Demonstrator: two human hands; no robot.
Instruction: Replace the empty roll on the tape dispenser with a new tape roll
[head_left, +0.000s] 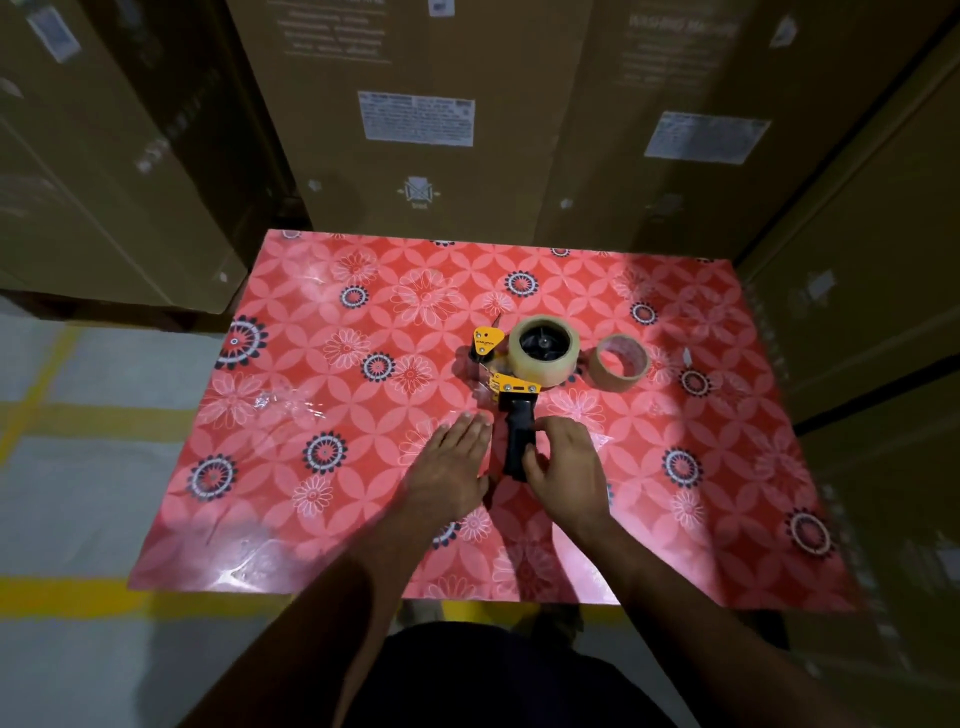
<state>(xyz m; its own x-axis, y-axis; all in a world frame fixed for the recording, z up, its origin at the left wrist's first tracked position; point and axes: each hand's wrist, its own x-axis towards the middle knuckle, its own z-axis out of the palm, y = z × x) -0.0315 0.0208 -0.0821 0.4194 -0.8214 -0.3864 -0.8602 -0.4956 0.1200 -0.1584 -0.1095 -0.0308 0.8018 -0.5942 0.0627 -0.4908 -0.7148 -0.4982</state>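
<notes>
while on the table (322, 467), both hands (563, 462) beside dispenser handle (518, 441)

- The white label (416, 118) on the middle cardboard box (415, 171) carries lines of small print, too blurred to read.
- A printed handling symbol (418, 191) sits below that label; the tiny word under it cannot be made out.
- The label (705, 136) on the right-hand box is also unreadable.
- The yellow plate (488, 339) of the tape dispenser bears small dark lettering, illegible.

Dispenser (511, 384) carries full roll (543, 349); empty core (619, 361) beside.
</notes>
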